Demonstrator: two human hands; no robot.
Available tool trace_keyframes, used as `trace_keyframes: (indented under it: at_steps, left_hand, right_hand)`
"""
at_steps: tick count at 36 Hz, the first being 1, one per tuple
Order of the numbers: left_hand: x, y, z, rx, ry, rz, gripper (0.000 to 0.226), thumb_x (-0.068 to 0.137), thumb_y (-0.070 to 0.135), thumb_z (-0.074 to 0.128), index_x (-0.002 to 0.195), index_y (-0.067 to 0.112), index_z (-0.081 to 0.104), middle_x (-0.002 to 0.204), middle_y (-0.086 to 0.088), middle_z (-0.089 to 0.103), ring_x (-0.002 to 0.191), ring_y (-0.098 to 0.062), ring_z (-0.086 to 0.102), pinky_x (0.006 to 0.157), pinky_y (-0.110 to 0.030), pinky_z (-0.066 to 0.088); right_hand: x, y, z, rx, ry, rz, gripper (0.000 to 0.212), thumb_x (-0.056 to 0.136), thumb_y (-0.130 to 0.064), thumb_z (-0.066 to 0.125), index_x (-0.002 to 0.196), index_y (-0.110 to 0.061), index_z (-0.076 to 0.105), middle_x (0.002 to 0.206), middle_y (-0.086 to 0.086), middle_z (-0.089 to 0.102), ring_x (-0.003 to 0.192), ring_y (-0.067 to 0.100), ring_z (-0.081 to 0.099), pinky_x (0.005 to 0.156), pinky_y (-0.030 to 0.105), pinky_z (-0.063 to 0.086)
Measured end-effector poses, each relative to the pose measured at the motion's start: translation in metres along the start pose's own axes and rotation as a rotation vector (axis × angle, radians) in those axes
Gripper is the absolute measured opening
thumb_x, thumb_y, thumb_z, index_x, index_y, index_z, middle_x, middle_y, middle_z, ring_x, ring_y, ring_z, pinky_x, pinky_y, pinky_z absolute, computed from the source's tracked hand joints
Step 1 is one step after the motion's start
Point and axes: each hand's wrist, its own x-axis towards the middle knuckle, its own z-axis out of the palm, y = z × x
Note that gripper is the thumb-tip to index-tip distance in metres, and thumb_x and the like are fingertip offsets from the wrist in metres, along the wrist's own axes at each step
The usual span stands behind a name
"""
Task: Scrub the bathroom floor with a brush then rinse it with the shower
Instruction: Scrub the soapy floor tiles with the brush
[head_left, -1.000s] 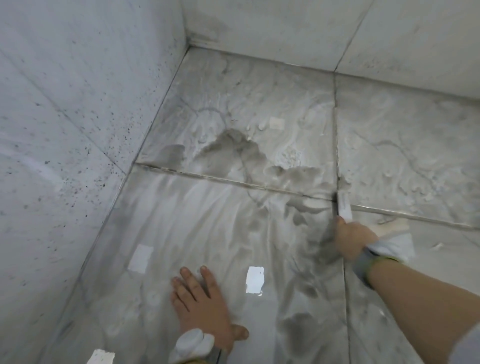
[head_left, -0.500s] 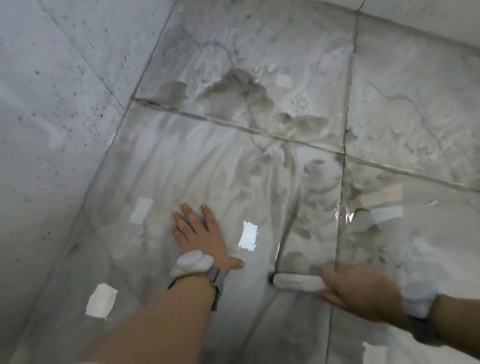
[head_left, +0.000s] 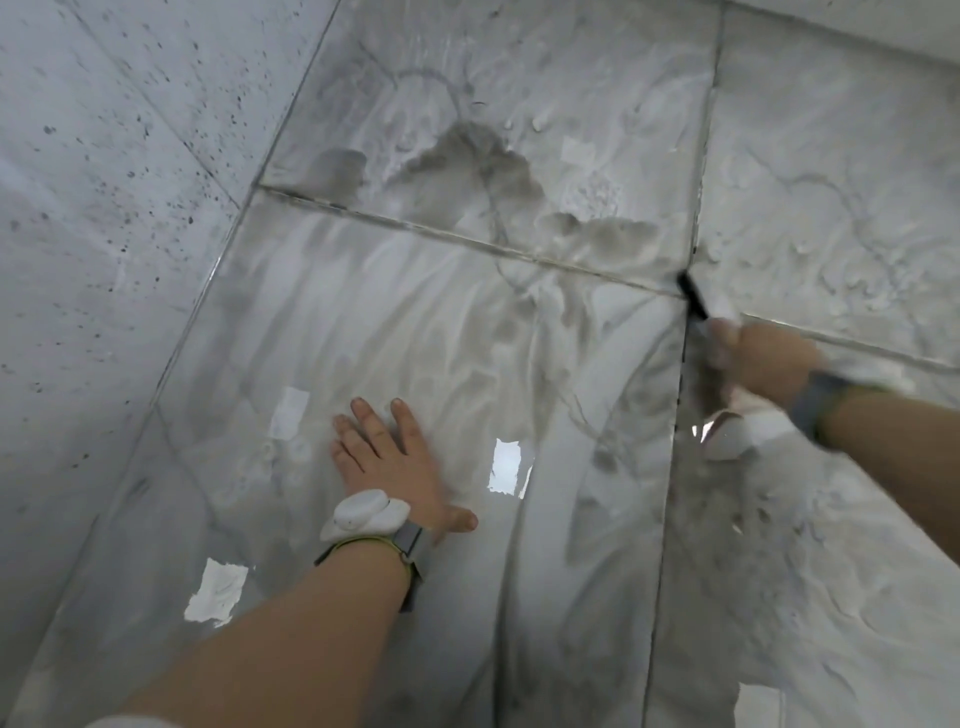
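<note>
Scrubbing along the grout line

Right hand (head_left: 761, 358) fingers (head_left: 727, 332) curl round the dark-bristled, pale-handled brush (head_left: 693, 296), now back up at the tile-joint crossing after a pull-back; left hand (head_left: 387, 457) stays flat, fingers spread, on the wet grey marble floor (head_left: 467, 338); scrubbing continues.

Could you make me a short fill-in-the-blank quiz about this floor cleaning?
1. The left hand lies flat on the wet ____.
2. The right hand grips a ____, though blur hides most of it.
3. The brush tip sits where two grout ____ cross.
4. The wall on the left is dotted with dark ____.

Missing words: floor; brush; lines; specks
</note>
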Motion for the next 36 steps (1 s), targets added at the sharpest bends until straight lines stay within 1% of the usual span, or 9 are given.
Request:
trace_keyframes:
  at_steps: [2,8,11,14,22,26,28,30,36]
  left_hand:
    - [0.001,-0.001,0.000,-0.003,-0.009,0.005,0.170,0.046,0.096,0.064,0.152,0.005,-0.032,0.153,-0.041,-0.032,0.147,-0.060,-0.016,0.122,-0.063,0.001]
    - [0.000,-0.001,-0.001,0.015,-0.005,-0.002,0.169,0.048,0.096,0.064,0.152,0.005,-0.032,0.152,-0.042,-0.032,0.147,-0.060,-0.015,0.122,-0.064,0.002]
    - [0.002,0.000,-0.003,0.007,-0.014,0.002,0.170,0.047,0.096,0.066,0.153,0.006,-0.032,0.152,-0.042,-0.033,0.147,-0.060,-0.016,0.122,-0.064,0.000]
    - [0.002,0.000,-0.003,0.001,-0.033,-0.002,0.171,0.047,0.094,0.068,0.152,0.006,-0.033,0.152,-0.041,-0.034,0.147,-0.059,-0.018,0.121,-0.064,-0.002]
    - [0.003,-0.001,-0.001,0.016,-0.025,0.008,0.170,0.048,0.094,0.067,0.151,0.005,-0.034,0.151,-0.042,-0.034,0.146,-0.060,-0.018,0.122,-0.064,-0.002]
    - [0.002,0.000,0.001,0.012,-0.005,0.010,0.169,0.049,0.093,0.068,0.152,0.005,-0.033,0.152,-0.042,-0.033,0.146,-0.060,-0.018,0.122,-0.065,0.000]
    - [0.002,0.000,0.001,0.013,0.006,0.015,0.168,0.050,0.092,0.069,0.152,0.005,-0.032,0.152,-0.042,-0.033,0.147,-0.060,-0.017,0.122,-0.065,0.001]
    - [0.002,0.000,0.003,0.006,0.010,0.009,0.169,0.048,0.094,0.068,0.153,0.005,-0.032,0.152,-0.042,-0.033,0.146,-0.060,-0.018,0.122,-0.065,0.000]
    - [0.005,-0.003,0.004,-0.021,0.008,0.009,0.175,0.038,0.101,0.060,0.152,0.007,-0.032,0.152,-0.041,-0.034,0.146,-0.061,-0.019,0.120,-0.066,-0.004]
  right_hand:
    - [0.019,0.018,0.002,-0.003,-0.002,0.072,0.051,0.104,-0.033,0.022,0.144,-0.013,0.046,0.109,0.020,0.063,0.098,0.037,0.064,0.078,0.039,0.045]
    - [-0.080,-0.067,0.033,0.128,0.034,-0.177,0.073,0.088,-0.079,0.010,0.107,-0.025,0.054,0.103,0.008,0.069,0.099,0.031,0.067,0.078,0.038,0.048]
    - [-0.163,-0.104,0.076,0.070,0.000,-0.560,0.066,0.094,-0.078,0.020,0.122,-0.029,0.054,0.109,-0.002,0.071,0.100,0.023,0.069,0.079,0.036,0.053]
    - [-0.233,-0.128,0.124,0.051,-0.102,-0.886,0.043,0.088,-0.068,0.050,0.090,-0.025,0.053,0.063,-0.003,0.063,0.052,0.021,0.063,0.043,0.029,0.047]
    - [-0.255,-0.133,0.163,-0.102,-0.043,-1.042,0.040,0.074,-0.050,0.069,0.081,-0.022,0.041,0.043,0.000,0.049,0.031,0.018,0.050,0.033,0.027,0.038]
    - [-0.216,-0.115,0.116,-0.033,-0.030,-0.867,0.055,0.098,-0.067,0.032,0.086,-0.023,0.063,0.058,0.000,0.063,0.046,0.020,0.063,0.036,0.027,0.043]
    - [-0.174,-0.104,0.073,-0.004,0.020,-0.666,0.071,0.095,-0.075,0.012,0.112,-0.028,0.062,0.097,-0.001,0.073,0.084,0.020,0.073,0.064,0.032,0.055]
    - [-0.128,-0.093,0.044,0.049,-0.005,-0.491,0.067,0.090,-0.077,0.011,0.112,-0.029,0.052,0.115,-0.002,0.069,0.107,0.023,0.068,0.082,0.037,0.050]
    - [-0.007,-0.067,-0.008,0.306,0.073,-0.013,0.070,0.103,-0.061,0.020,0.108,-0.006,0.063,0.108,0.026,0.066,0.102,0.042,0.062,0.089,0.046,0.047]
